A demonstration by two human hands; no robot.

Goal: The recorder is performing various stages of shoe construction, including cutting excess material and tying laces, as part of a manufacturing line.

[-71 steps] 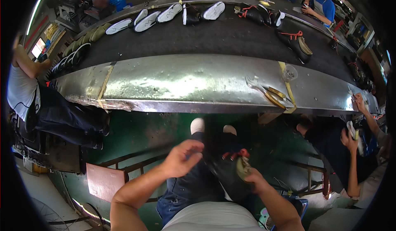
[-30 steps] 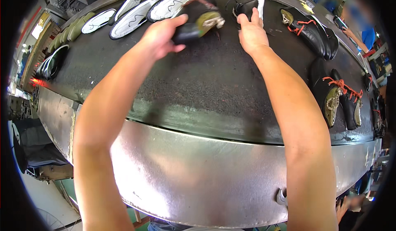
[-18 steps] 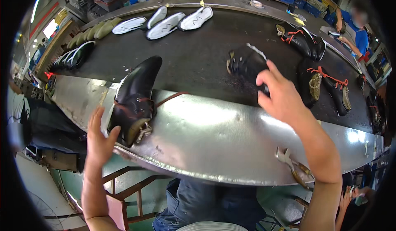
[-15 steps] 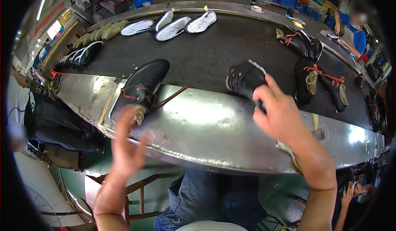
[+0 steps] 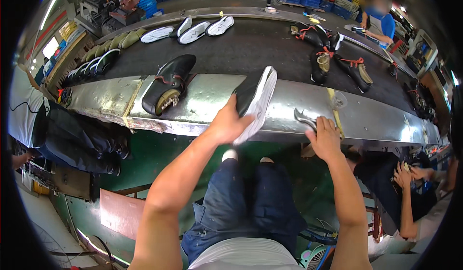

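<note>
Clock directions are taken from the held shoe as the person sees it.

Support the black shoe [image 5: 261, 107] firmly with the left hand [image 5: 231, 121]. Thumb and fingers are clamped on its lower end; the shoe is raised at the metal ledge [image 5: 212, 94] directly ahead, its free end toward 1 o'clock. Wrap the hand low and leave the upper end unobstructed. Avoid pressing the thumb into the white edge, as a slack hold would probably let the shoe twist.

The right hand [image 5: 327, 136] is at the pincers [image 5: 304, 119], between 3 and 4 o'clock. Its fingers bend over the handles; the grip beneath is hidden, so it is not possible to tell whether it is clamped. Seat both handles in the palm before applying load, and direct the tool's head away from the left thumb.

Appearance: the upper is smooth and black; the white sole faces 3 o'clock, its lower part slightly blurred. A second black shoe [image 5: 170, 83], brown-laced, rests between 9 and 10 o'clock.
</note>
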